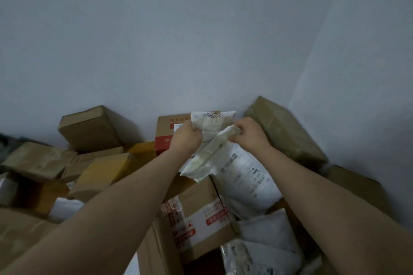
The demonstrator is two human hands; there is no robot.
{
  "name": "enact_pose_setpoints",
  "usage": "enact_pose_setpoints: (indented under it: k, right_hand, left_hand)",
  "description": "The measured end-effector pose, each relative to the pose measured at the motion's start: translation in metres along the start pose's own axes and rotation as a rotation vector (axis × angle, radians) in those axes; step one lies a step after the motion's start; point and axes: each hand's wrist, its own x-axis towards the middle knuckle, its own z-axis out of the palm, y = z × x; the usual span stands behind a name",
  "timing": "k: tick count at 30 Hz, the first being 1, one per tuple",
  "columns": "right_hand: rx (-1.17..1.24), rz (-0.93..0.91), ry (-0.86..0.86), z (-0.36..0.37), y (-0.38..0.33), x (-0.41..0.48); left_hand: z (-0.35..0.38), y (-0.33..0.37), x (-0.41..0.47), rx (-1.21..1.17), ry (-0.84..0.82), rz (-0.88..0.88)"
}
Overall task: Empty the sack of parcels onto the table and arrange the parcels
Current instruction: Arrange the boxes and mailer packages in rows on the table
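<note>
White and creased, a soft plastic parcel hangs between the two hands, above the pile and in front of the grey wall. The left hand is closed as a fist on the parcel's upper left part, and the right hand pinches its upper right edge with bent fingers. The top of the parcel stands up behind the knuckles and the lower end falls down to the left, touching a brown box with red print. Both forearms are bare and stretched forward, coming together toward the parcel. Behind the left hand is a red and brown carton. Just beside the right forearm lies a white mailer bag, and a taped brown box leans on the wall. More cardboard boxes lie at the left.
</note>
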Motion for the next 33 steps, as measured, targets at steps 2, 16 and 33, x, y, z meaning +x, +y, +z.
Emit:
enact_pose_setpoints:
  k: [2, 16, 33]
  right_hand:
    - [0.087, 0.007, 0.06, -0.024, -0.023, -0.007]
    - [0.348, 0.066, 0.045, -0.141, -0.13, -0.083]
    - [-0.201, 0.535, -0.231, -0.064, 0.065, -0.064]
  left_hand:
    - [-0.024, 0.016, -0.012, -0.087, 0.046, 0.009]
    - [-0.119, 0.094, -0.099, -0.111, -0.268, -0.019]
    - [0.045, 0.057, -0.068, 0.032, -0.498, -0.208]
